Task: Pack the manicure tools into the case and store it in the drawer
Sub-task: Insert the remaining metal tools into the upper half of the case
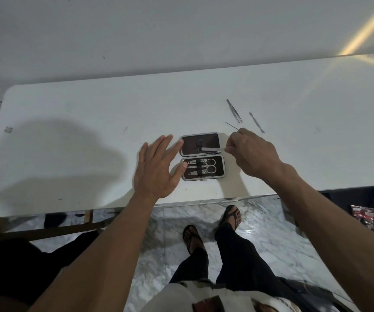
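Note:
A small manicure case (201,156) lies open on the white table (91,122), dark lining up. Its near half holds clippers and scissors (204,168); a flat metal tool (211,150) lies in the far half. My left hand (159,167) is spread, fingertips touching the case's left edge. My right hand (251,154) hovers just right of the case, pinching a thin metal pick (231,125) that sticks out toward the far left. Tweezers (234,111) and a cuticle pusher (257,122) lie loose on the table beyond my right hand.
The table's near edge runs just below the case, with marble floor and my sandalled feet (211,224) under it. A dark red object (363,216) lies on the floor at the right. A wall stands behind the table. No drawer is in view.

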